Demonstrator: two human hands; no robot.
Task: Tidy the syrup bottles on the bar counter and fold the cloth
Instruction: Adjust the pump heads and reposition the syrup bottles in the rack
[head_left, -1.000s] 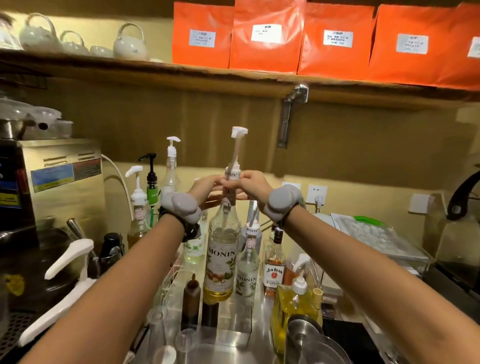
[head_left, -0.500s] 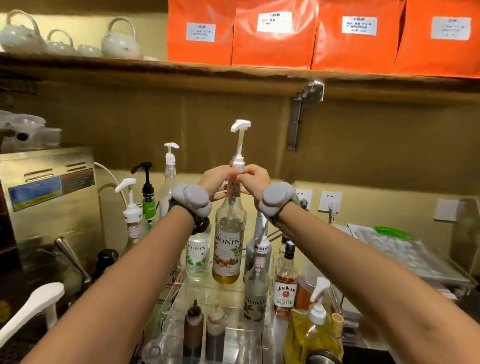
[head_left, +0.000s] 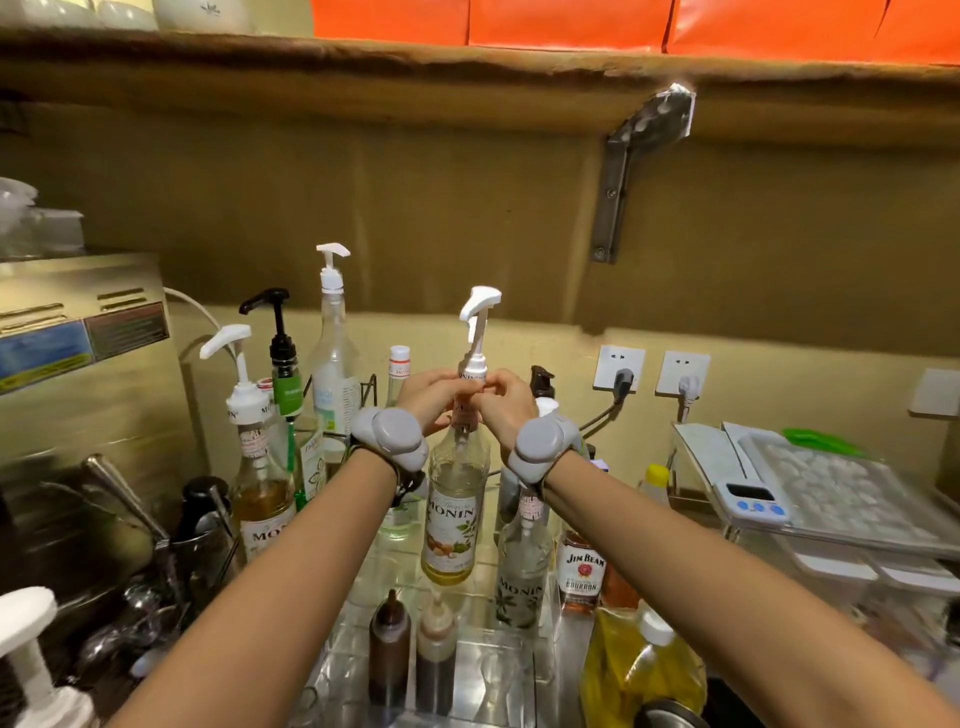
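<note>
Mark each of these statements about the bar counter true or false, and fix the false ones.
1. Both hands hold the neck of one Monin bottle. True: the left hand and right hand grip the Monin bottle just below its white pump.
2. The held bottle is full to the neck. False: only its lowest part holds yellowish syrup.
3. A Jim Beam bottle stands to the right of the held bottle. True: the Jim Beam bottle is there.
4. Every pump on the counter is white. False: one black pump stands at the left.
5. Both wall sockets are unused. False: each wall socket has a plug in it.
</note>
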